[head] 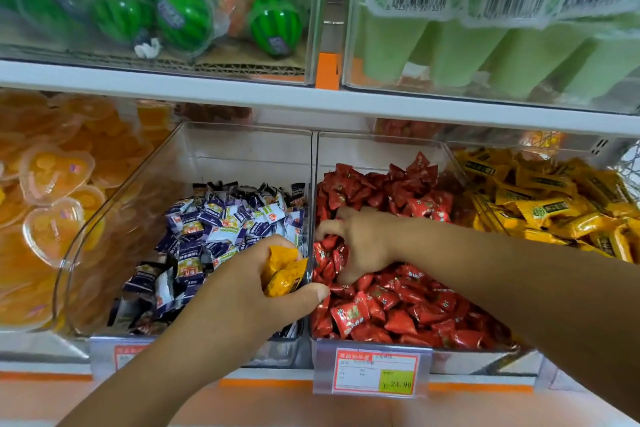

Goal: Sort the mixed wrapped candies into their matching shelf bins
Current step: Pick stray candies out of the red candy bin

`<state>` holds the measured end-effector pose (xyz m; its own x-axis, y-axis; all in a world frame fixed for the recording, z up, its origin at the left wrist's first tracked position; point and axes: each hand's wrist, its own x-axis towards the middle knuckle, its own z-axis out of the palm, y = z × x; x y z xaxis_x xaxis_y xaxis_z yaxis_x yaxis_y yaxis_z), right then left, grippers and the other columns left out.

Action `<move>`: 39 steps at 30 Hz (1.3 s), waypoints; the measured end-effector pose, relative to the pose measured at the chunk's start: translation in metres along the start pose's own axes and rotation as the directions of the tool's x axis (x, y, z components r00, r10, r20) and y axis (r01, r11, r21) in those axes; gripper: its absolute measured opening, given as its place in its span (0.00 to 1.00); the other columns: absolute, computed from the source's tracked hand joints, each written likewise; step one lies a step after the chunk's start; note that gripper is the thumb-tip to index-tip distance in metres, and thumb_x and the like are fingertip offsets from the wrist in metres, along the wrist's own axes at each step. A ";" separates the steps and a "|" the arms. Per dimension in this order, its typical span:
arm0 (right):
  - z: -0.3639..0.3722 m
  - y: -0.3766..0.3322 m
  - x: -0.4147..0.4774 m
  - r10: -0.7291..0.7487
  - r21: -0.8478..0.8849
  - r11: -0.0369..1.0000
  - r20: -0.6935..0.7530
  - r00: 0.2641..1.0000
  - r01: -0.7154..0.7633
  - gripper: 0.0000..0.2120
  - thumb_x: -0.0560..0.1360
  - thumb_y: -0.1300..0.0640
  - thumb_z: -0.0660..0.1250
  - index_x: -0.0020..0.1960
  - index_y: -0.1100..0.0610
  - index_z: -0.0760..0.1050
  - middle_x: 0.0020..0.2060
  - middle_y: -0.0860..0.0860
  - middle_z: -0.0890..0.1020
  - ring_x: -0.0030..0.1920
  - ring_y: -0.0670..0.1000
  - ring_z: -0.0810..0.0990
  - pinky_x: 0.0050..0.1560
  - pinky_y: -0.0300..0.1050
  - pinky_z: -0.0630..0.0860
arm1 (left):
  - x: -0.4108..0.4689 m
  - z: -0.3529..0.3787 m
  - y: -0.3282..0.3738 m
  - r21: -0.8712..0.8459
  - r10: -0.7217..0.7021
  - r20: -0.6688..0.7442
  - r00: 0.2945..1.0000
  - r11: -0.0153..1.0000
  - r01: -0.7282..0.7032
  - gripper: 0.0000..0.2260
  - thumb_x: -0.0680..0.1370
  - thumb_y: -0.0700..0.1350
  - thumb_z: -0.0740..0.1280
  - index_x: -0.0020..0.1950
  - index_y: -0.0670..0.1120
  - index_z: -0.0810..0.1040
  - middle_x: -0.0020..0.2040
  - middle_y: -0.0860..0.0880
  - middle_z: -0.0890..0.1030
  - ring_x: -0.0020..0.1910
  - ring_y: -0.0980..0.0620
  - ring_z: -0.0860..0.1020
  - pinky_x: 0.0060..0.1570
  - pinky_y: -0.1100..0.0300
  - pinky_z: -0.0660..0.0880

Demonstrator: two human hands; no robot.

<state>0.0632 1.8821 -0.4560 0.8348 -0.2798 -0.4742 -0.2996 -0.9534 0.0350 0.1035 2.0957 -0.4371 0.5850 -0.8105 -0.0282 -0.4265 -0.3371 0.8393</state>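
Observation:
My left hand (242,291) grips a few yellow wrapped candies (282,270) above the seam between two clear bins. The bin on the left (114,218) holds purple and white wrapped candies (221,229). My right hand (363,246) reaches into the middle bin (381,149) of red wrapped candies (398,308), its fingers dug into the pile and curled round some red ones. At the right, a third bin holds yellow wrapped candies (554,204).
Orange heart-shaped jelly cups (52,191) fill the far left bin. The upper shelf (311,97) carries watermelon-shaped sweets (180,10) and green tubes (485,52) in clear bins. A price label (375,371) hangs under the red bin.

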 end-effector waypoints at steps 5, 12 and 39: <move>0.006 0.000 0.003 -0.014 -0.033 0.999 -0.009 1.000 0.014 0.39 0.68 0.41 0.72 0.74 0.38 0.57 0.73 0.55 0.58 0.67 0.62 0.66 0.58 0.47 0.70 | 0.001 0.001 0.000 -0.001 0.018 0.005 1.000 1.000 -0.018 0.17 0.70 0.57 0.71 0.32 0.54 0.65 0.29 0.51 0.62 0.28 0.53 0.64 0.35 0.59 0.70; 0.002 -0.004 0.007 -0.041 0.033 0.999 -0.054 0.998 0.042 0.34 0.68 0.49 0.75 0.72 0.44 0.66 0.68 0.53 0.68 0.61 0.57 0.74 0.53 0.42 0.73 | 0.000 0.002 -0.001 -0.026 -0.019 0.020 1.000 0.999 0.020 0.15 0.69 0.58 0.72 0.34 0.55 0.67 0.29 0.51 0.61 0.29 0.53 0.65 0.33 0.60 0.70; -0.065 0.041 -0.077 0.080 0.673 0.739 -0.156 0.985 0.046 0.23 0.72 0.41 0.69 0.66 0.38 0.72 0.66 0.41 0.71 0.63 0.43 0.69 0.58 0.42 0.69 | 0.001 -0.001 -0.003 0.018 0.013 0.006 1.000 1.000 -0.013 0.19 0.68 0.60 0.71 0.34 0.51 0.64 0.30 0.51 0.60 0.28 0.55 0.62 0.28 0.69 0.65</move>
<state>0.0166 1.8574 -0.3603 0.8699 -0.3694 -0.3268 -0.4931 -0.6413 -0.5879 0.1059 2.0961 -0.4390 0.5755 -0.8176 -0.0207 -0.4461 -0.3350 0.8299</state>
